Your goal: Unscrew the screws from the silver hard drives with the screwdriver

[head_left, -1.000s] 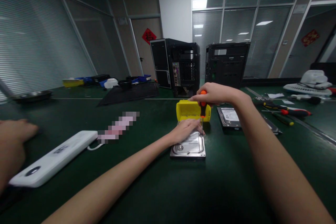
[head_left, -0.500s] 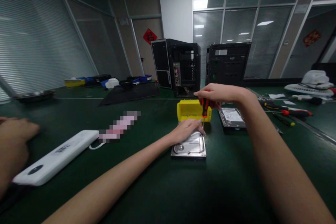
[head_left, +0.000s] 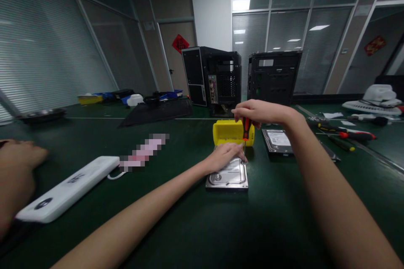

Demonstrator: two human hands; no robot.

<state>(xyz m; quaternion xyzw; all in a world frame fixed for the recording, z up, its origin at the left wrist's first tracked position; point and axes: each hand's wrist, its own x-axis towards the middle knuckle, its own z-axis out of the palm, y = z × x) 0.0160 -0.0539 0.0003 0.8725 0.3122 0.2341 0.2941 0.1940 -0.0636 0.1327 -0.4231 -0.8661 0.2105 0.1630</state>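
Note:
A silver hard drive lies flat on the green table in front of me. Over its far part rests my left hand, holding it, with the fingertips beside the screwdriver's shaft. My right hand is wrapped round the top of a red-and-black screwdriver. The screwdriver stands nearly upright, its tip down at the drive's far right edge. The fingers of my left hand partly hide the tip and any screw under it. Just behind the drive is a yellow plastic bin.
A second hard drive lies right of the bin, partly behind my right forearm. Hand tools, including red-handled pliers, lie further right. A white power bank and another person's hand are left. Computer cases stand behind.
My right hand has turned slightly on the screwdriver's handle and its fingers have shifted a little. My left hand and the hard drive have stayed in place.

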